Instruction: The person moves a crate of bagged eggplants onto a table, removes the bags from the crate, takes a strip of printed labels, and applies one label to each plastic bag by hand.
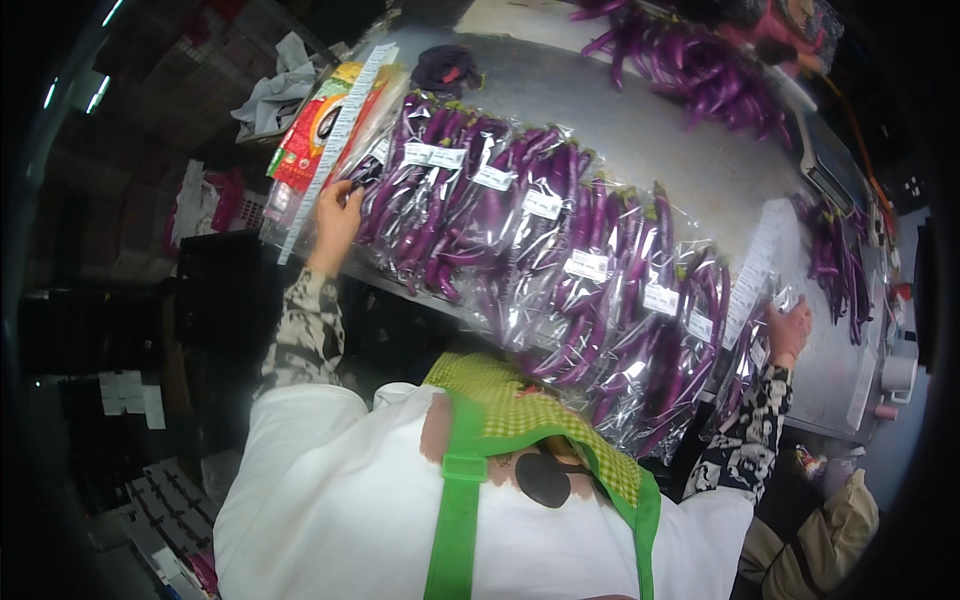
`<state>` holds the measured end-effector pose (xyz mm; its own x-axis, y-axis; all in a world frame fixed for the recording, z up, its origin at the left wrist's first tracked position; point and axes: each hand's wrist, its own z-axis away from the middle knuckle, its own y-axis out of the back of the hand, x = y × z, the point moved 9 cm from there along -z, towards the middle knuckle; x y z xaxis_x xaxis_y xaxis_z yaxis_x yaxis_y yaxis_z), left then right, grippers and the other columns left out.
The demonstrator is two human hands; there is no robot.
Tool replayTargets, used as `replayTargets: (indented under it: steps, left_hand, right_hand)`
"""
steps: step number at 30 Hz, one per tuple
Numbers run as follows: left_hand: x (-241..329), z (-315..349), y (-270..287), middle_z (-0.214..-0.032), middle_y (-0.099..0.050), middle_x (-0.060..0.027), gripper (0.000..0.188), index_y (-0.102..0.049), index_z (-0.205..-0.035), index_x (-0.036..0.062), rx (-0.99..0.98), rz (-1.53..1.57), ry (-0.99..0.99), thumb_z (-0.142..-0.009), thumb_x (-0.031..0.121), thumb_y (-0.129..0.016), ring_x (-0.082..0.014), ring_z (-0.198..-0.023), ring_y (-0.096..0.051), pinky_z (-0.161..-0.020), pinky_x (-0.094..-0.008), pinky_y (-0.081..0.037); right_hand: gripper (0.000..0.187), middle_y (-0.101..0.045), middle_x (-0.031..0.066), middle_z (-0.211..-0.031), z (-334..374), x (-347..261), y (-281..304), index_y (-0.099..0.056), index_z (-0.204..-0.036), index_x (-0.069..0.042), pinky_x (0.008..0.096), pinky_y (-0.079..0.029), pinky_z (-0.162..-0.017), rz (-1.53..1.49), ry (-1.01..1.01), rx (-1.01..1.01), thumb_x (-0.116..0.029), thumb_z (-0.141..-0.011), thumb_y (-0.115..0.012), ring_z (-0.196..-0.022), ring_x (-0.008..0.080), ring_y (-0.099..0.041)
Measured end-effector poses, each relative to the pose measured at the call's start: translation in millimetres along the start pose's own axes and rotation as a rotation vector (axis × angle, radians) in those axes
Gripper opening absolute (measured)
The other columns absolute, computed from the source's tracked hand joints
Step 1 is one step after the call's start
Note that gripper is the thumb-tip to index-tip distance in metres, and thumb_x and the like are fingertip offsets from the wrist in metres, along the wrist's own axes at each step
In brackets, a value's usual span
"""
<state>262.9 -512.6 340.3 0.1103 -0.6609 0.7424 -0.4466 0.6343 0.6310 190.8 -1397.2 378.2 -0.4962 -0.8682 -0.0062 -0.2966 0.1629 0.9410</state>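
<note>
A row of clear plastic bags of long purple eggplants (530, 205) lies across the metal table, most with a white label. At the row's left end, my left hand (338, 215) is closed, thumb and fingers pinched together; what is between them is too small to make out. Beside it runs a long white label strip (335, 150) over a red and yellow printed package (305, 135). My right hand (790, 328) curls closed on the clear plastic of the rightmost eggplant bag (745, 365). A second label strip (755, 265) lies just left of that hand.
Loose eggplants (700, 75) are heaped at the far side, near another person (790, 30). More loose eggplants (840, 260) lie at the right. A dark crumpled bundle (443, 70) sits at the far left of the table (560, 80). A white mug (898, 375) stands beyond the right edge.
</note>
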Motion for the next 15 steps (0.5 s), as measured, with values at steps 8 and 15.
replayTargets:
  steps: [8,15]
  left_hand:
    - [-48,-97,-51,-0.11,-0.066,-0.0279,0.075,-0.058,-0.119,-0.0126,-0.288,-0.152,-0.008,-0.076,0.045,-0.079,-0.0339,-0.104,-0.065,-0.089,-0.0375,-0.051]
    - [6,-115,-90,-0.094,-0.067,-0.0291,0.09,-0.066,-0.091,-0.012,-0.571,-0.481,-0.132,-0.066,0.075,-0.071,-0.0406,-0.086,-0.068,-0.074,-0.0461,-0.054]
  right_hand:
    - [0.059,-0.056,0.0087,-0.125,141,-296,88,-0.048,-0.135,-0.003,0.0314,-0.048,-0.095,-1.284,-0.016,-0.496,-0.014,-0.085,-0.076,-0.114,0.0184,-0.055]
    - [0.071,-0.042,0.016,-0.143,234,-525,77,-0.051,-0.136,-0.012,0.0527,-0.026,-0.11,-0.661,0.386,-0.265,-0.049,-0.079,-0.074,-0.133,0.0396,-0.036]
